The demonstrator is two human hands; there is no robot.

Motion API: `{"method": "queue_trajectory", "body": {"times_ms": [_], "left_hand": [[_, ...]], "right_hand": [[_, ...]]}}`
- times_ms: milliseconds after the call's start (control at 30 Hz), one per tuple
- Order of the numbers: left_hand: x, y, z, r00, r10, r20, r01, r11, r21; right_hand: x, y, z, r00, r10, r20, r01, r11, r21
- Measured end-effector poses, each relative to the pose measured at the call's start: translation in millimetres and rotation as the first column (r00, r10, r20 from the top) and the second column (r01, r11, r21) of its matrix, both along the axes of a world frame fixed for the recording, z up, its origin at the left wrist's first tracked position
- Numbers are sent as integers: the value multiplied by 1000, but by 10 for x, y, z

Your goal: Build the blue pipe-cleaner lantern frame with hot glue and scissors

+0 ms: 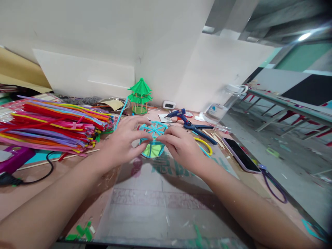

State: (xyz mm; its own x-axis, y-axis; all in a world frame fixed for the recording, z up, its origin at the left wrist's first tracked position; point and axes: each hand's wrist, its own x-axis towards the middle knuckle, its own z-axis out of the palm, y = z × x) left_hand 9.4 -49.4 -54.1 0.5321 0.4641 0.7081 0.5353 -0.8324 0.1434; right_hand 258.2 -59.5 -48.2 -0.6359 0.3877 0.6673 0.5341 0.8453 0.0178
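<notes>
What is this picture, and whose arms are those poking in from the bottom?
They belong to a person wearing a camera on their head, so you see what they see. The left hand and right hand hold a little round blue straw model with a green base, over a craft table. On the left lies a pile of colourful straws. Behind stand a green pagoda model, a blue glue gun and blue pliers. A phone lies on the right.
</notes>
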Motion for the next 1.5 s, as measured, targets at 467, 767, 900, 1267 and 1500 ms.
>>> {"method": "queue_trajectory", "body": {"times_ms": [467,767,900,1267,1500], "left_hand": [[9,18,-23,1000,-13,10,13,1000,-3],[6,5,-18,1000,0,3,0,1000,-2],[6,22,-38,1000,-27,0,27,999,29],[-7,39,-48,999,-42,-20,43,996,75],[-5,33,-47,999,-40,-31,43,995,87]], "right_hand": [[205,94,215,999,-21,49,35,954,-297],[186,94,197,999,-24,42,34,963,-269],[175,76,211,997,-21,69,38,966,-255],[202,66,238,992,33,124,-3,972,-233],[191,51,232,984,27,175,-2,990,-140]]}}
